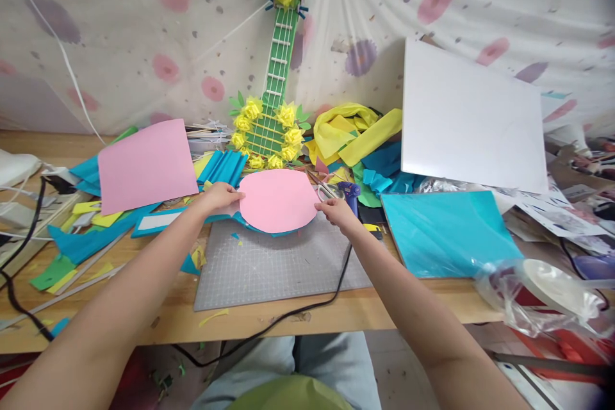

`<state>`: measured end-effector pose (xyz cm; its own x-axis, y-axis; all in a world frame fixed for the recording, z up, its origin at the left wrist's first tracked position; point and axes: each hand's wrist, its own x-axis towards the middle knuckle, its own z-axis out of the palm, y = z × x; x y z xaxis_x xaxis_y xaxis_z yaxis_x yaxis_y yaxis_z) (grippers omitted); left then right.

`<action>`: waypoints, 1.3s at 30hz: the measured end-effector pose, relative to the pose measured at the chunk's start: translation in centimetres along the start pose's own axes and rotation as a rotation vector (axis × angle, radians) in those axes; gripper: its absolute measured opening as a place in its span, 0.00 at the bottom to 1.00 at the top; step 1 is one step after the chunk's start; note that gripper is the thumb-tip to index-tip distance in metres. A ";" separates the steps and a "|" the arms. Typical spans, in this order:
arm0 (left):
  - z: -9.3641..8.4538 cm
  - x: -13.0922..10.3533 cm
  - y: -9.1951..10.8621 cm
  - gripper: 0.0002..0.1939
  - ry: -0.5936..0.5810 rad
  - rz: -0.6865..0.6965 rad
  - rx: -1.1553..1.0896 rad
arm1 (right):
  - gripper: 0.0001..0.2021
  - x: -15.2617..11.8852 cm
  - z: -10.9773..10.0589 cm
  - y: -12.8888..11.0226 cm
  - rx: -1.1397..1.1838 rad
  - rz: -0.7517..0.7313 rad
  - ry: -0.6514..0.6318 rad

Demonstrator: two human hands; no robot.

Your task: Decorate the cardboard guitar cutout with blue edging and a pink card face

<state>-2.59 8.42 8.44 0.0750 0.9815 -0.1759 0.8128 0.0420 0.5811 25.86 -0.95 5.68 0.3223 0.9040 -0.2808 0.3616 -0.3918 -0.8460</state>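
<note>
A rounded pink paper piece (278, 200) is held by its two sides above the grey cutting mat (283, 266). My left hand (221, 198) pinches its left edge, and the fingers of my right hand (336, 210) pinch its right edge. Beneath and behind the pink piece lies a blue shape, of which the lower rim and a long strip (158, 221) with a white patch show at the left. Scissors (328, 191) and a purple glue gun (350, 189) lie just beyond my right hand.
A green paper guitar (272, 106) with yellow flowers leans at the back. Pink sheet (148, 166) stands left; white board (471, 115) and blue sheet (449, 230) are right. A black cable (298, 312) crosses the mat and table front. Paper scraps lie around.
</note>
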 end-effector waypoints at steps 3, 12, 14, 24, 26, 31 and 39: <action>0.0 0.0 0.1 0.14 0.010 0.000 -0.019 | 0.11 0.1 0.0 0.1 -0.001 0.005 0.000; 0.2 0.3 -0.5 0.14 -0.006 0.019 0.002 | 0.11 0.4 0.3 0.3 -0.040 0.017 0.002; 0.2 0.3 -0.6 0.13 -0.027 0.013 0.044 | 0.11 0.4 0.4 0.4 -0.048 0.025 0.003; 0.2 0.3 -0.9 0.14 -0.068 0.012 0.133 | 0.11 0.6 0.5 0.5 -0.073 0.027 0.020; 0.1 0.2 -0.8 0.14 -0.077 0.016 0.141 | 0.11 0.6 0.5 0.6 -0.075 0.027 0.020; 0.0 0.1 -0.9 0.14 -0.077 0.026 0.133 | 0.11 0.7 0.6 0.7 -0.084 0.040 0.019; 0.2 0.4 -1.2 0.15 -0.076 0.037 0.136 | 0.11 0.8 0.6 0.8 -0.035 0.034 0.004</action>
<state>-3.37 8.68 7.52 0.1455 0.9648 -0.2191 0.8792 -0.0246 0.4758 25.84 -0.44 4.54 0.3380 0.8895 -0.3074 0.3808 -0.4280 -0.8196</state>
